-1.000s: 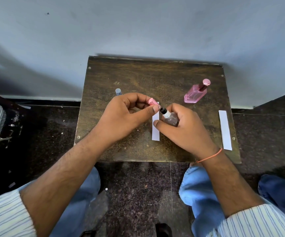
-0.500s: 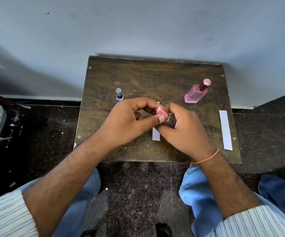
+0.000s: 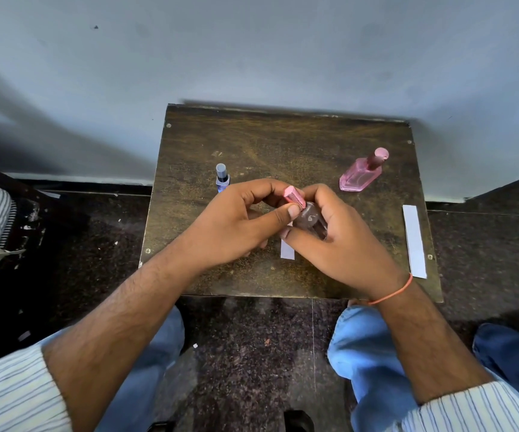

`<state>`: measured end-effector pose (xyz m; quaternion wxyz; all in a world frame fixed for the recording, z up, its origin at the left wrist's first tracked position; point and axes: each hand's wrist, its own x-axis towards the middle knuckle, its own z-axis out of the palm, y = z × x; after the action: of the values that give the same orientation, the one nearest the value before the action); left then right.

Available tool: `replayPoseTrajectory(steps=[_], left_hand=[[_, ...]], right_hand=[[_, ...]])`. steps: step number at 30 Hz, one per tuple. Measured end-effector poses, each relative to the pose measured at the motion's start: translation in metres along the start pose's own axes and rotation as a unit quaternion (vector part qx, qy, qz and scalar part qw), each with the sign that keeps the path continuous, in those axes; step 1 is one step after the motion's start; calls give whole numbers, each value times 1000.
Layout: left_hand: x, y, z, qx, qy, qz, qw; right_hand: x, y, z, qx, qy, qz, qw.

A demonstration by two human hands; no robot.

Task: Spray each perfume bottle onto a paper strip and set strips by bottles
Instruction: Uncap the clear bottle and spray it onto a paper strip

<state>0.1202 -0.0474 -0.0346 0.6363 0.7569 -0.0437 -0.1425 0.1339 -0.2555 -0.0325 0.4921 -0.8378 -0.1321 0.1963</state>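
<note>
While the right hand (image 3: pixel 339 241) grips the small clear bottle (image 3: pixel 309 220) above the table (image 3: pixel 283 141), the left hand (image 3: pixel 236 222) pinches its pink cap (image 3: pixel 294 196), just left-and-beyond the bottle, along its tilted axis.

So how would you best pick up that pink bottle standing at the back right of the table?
Probably by the flat pink body of the pink bottle, not its narrow neck or round cap. It stands upright, clear of other things, so a hand can come from the near side and pinch its two broad faces, staying below the cap.
</note>
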Motion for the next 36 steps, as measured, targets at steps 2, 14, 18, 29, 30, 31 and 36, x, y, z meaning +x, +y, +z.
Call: replayPoseTrajectory(steps=[2, 14, 18, 29, 30, 31, 36], left_hand=[[0, 0, 1, -7, -13, -5, 1000], [1, -15, -4, 207, 28, -74, 975], [-3, -13, 0, 296, 1, -37, 954], [-4, -14, 3, 363, -3, -4, 932], [-4, -15, 3, 366, -5, -4, 931], [-4, -15, 3, 367, -6, -5, 930], [-4, -14, 0, 380, -16, -11, 925]], right_hand=[[-2, 0, -4, 22, -15, -11, 1000], [7, 15, -7, 34, 103, -69, 992], [11, 20, -6, 26, 139, -87, 986], [20, 15, 1, 29, 151, -88, 984], [21, 14, 1, 25, 157, -81, 984], [23, 15, 2, 23, 163, -72, 984], [31, 21, 1, 16, 171, -31, 985]])
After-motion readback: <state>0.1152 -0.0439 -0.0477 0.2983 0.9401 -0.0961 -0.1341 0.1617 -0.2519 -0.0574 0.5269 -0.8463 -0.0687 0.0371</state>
